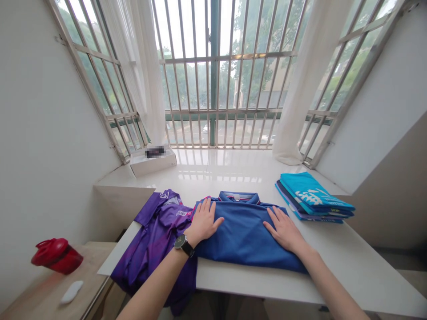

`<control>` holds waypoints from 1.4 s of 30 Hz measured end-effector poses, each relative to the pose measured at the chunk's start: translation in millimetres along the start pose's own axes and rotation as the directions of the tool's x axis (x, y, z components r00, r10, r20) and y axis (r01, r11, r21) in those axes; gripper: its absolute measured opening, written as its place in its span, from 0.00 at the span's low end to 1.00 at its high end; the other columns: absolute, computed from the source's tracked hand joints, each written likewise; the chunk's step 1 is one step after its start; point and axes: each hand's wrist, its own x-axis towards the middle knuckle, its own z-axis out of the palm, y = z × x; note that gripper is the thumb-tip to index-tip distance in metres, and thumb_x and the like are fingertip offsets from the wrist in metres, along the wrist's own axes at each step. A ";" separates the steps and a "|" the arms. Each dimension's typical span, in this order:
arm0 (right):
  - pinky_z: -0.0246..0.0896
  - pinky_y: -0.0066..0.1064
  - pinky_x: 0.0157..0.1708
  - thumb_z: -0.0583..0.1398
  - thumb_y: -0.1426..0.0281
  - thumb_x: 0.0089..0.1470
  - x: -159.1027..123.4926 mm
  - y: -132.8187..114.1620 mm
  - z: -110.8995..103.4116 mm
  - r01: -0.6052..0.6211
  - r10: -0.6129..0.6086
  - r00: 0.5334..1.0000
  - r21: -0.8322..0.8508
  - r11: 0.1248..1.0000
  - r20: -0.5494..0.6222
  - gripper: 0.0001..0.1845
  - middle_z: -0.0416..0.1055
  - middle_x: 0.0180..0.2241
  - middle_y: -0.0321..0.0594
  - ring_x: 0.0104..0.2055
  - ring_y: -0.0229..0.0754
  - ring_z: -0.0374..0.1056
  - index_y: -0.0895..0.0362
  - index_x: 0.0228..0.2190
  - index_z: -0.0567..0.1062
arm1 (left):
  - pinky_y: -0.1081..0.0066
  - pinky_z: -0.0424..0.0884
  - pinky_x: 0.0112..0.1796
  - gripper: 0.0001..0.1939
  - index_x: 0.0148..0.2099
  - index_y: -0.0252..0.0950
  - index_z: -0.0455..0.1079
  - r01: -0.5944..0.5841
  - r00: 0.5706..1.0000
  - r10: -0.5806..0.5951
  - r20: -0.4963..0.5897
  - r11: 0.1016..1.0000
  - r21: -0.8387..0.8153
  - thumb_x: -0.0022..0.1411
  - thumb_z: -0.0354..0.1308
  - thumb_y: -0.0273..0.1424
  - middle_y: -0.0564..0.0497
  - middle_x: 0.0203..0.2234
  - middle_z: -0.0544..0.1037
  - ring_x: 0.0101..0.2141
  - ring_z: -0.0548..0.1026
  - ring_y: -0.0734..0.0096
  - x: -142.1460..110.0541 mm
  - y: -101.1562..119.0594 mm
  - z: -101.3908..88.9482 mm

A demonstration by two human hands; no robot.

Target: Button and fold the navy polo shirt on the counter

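A blue polo shirt (240,235), folded over into a wide rectangle, lies on the white table with its striped collar at the far side. My left hand (204,221) rests flat on its left part, fingers spread, a black-strapped watch on the wrist. On the right part of the shirt my right hand (283,227) also lies flat with the fingers apart. A purple jersey (156,249) is spread loosely to the left, partly under my left forearm, and hangs over the table's front edge.
At the right stands a stack of folded shirts (313,193), a bright blue one on top. A white box (153,164) sits by the barred window. To the lower left, a red container (57,255) and a white object (71,292) rest on a wooden surface.
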 end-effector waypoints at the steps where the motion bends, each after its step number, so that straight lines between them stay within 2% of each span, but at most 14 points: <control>1: 0.47 0.47 0.66 0.46 0.49 0.63 -0.4 0.6 0.8 -0.010 0.010 1.000 -0.005 1.000 0.018 0.38 0.53 0.67 0.54 0.69 0.55 0.50 0.61 0.64 0.60 | 0.49 0.46 0.65 0.38 0.70 0.33 0.53 -0.029 0.999 0.029 0.023 1.000 -0.004 0.68 0.43 0.52 0.36 0.69 0.52 0.68 0.47 0.49 -4.0 3.2 1.2; 4: 0.45 0.47 0.67 0.45 0.48 0.62 -0.5 1.4 1.1 -0.013 0.014 0.999 -0.005 1.000 0.029 0.39 0.53 0.68 0.53 0.69 0.55 0.48 0.60 0.65 0.60 | 0.48 0.44 0.65 0.36 0.69 0.38 0.55 -0.067 0.996 0.067 0.065 0.998 -0.005 0.68 0.43 0.53 0.39 0.69 0.52 0.68 0.47 0.49 -11.8 5.1 4.9; 10: 0.46 0.48 0.66 0.46 0.48 0.62 -7.8 1.8 0.5 -0.048 0.048 0.999 -0.007 0.999 0.011 0.41 0.51 0.68 0.54 0.70 0.56 0.47 0.62 0.66 0.57 | 0.49 0.45 0.65 0.34 0.69 0.40 0.56 -0.088 0.995 0.088 0.053 0.996 0.000 0.69 0.43 0.52 0.40 0.69 0.53 0.68 0.48 0.52 -15.2 1.7 4.6; 15: 0.45 0.48 0.67 0.46 0.48 0.61 -9.0 1.1 -3.6 -0.054 0.054 0.998 0.014 0.998 0.037 0.41 0.51 0.68 0.54 0.70 0.56 0.47 0.62 0.66 0.57 | 0.49 0.46 0.65 0.33 0.69 0.42 0.57 -0.019 1.000 0.019 0.010 1.000 -0.014 0.68 0.44 0.52 0.41 0.69 0.52 0.68 0.49 0.50 -14.2 4.3 7.3; 20: 0.45 0.46 0.67 0.46 0.48 0.61 -10.4 0.8 -11.0 -0.035 0.033 0.998 0.035 0.999 0.044 0.42 0.51 0.68 0.55 0.70 0.55 0.46 0.64 0.65 0.57 | 0.49 0.46 0.65 0.37 0.69 0.40 0.56 -0.006 0.994 0.009 0.112 1.000 -0.028 0.66 0.48 0.54 0.40 0.69 0.51 0.68 0.47 0.47 -13.3 2.4 -2.0; 22: 0.46 0.46 0.67 0.48 0.49 0.62 -14.9 2.1 -13.0 -0.018 0.018 1.000 0.049 0.999 0.009 0.41 0.52 0.68 0.56 0.70 0.55 0.47 0.65 0.65 0.57 | 0.49 0.47 0.64 0.38 0.70 0.37 0.55 0.000 0.992 0.006 0.125 0.999 -0.045 0.66 0.48 0.53 0.38 0.69 0.50 0.68 0.47 0.47 -22.4 4.2 -8.0; 25: 0.48 0.46 0.66 0.48 0.53 0.63 -24.8 5.8 -13.4 0.021 -0.017 0.997 0.051 0.998 -0.069 0.36 0.54 0.67 0.56 0.69 0.54 0.49 0.64 0.63 0.62 | 0.48 0.49 0.64 0.37 0.70 0.35 0.53 -0.013 0.999 0.015 0.039 0.998 -0.056 0.68 0.45 0.52 0.36 0.69 0.49 0.68 0.47 0.47 -46.1 11.9 -10.0; 27: 0.48 0.45 0.66 0.47 0.55 0.64 -31.2 8.8 -12.7 0.038 -0.035 0.996 0.046 0.998 -0.081 0.34 0.56 0.66 0.55 0.68 0.53 0.51 0.64 0.61 0.65 | 0.48 0.48 0.64 0.36 0.70 0.35 0.54 -0.046 0.999 0.046 -0.002 0.998 -0.051 0.69 0.45 0.52 0.37 0.69 0.50 0.68 0.47 0.48 -60.9 18.0 -6.2; 31: 0.48 0.44 0.66 0.46 0.54 0.64 -38.5 13.6 -14.2 0.032 -0.033 0.999 0.035 0.999 0.011 0.35 0.55 0.67 0.53 0.68 0.52 0.52 0.63 0.62 0.64 | 0.48 0.48 0.65 0.34 0.69 0.36 0.57 -0.058 0.998 0.059 0.022 0.997 -0.045 0.69 0.45 0.51 0.38 0.69 0.51 0.68 0.49 0.48 -70.1 23.6 -0.5; 35: 0.46 0.44 0.67 0.46 0.52 0.63 -38.3 13.8 -20.2 0.017 -0.017 0.996 -0.003 1.000 0.086 0.37 0.51 0.68 0.52 0.69 0.51 0.49 0.62 0.65 0.60 | 0.46 0.48 0.65 0.32 0.67 0.35 0.60 -0.021 1.000 0.023 0.013 0.990 -0.139 0.68 0.49 0.47 0.38 0.69 0.53 0.68 0.49 0.47 -75.0 28.7 -10.3; 38: 0.47 0.44 0.67 0.46 0.51 0.63 -36.2 13.8 -20.2 0.011 -0.010 0.995 -0.009 1.000 0.102 0.38 0.52 0.68 0.53 0.69 0.52 0.50 0.62 0.64 0.61 | 0.45 0.47 0.65 0.28 0.65 0.38 0.63 0.007 0.997 -0.038 -0.070 0.917 -0.398 0.67 0.52 0.44 0.41 0.68 0.54 0.68 0.48 0.48 -106.2 43.5 -18.4; 39: 0.48 0.45 0.66 0.46 0.50 0.62 -35.7 14.4 -18.5 0.014 -0.013 0.995 -0.004 1.000 0.094 0.38 0.53 0.67 0.53 0.69 0.52 0.51 0.61 0.64 0.61 | 0.46 0.47 0.65 0.26 0.64 0.42 0.65 0.015 0.992 -0.079 -0.102 0.854 -0.520 0.66 0.52 0.44 0.44 0.68 0.55 0.68 0.48 0.49 -121.6 50.5 -18.5; 41: 0.49 0.45 0.66 0.47 0.51 0.62 -35.6 16.9 -13.6 0.031 -0.032 0.998 0.012 0.999 0.063 0.37 0.54 0.67 0.52 0.68 0.52 0.52 0.61 0.63 0.63 | 0.49 0.49 0.65 0.24 0.61 0.49 0.68 0.041 0.986 -0.145 -0.076 0.671 -0.740 0.64 0.56 0.45 0.48 0.68 0.56 0.68 0.50 0.51 -154.0 64.8 -12.7; 42: 0.49 0.46 0.66 0.47 0.51 0.62 -35.8 18.7 -11.4 0.042 -0.042 0.998 0.020 0.999 0.046 0.37 0.54 0.67 0.52 0.68 0.52 0.52 0.60 0.63 0.63 | 0.48 0.49 0.65 0.22 0.57 0.49 0.71 0.055 0.980 -0.186 -0.067 0.581 -0.812 0.62 0.58 0.46 0.48 0.67 0.57 0.68 0.50 0.49 -168.4 71.0 -7.1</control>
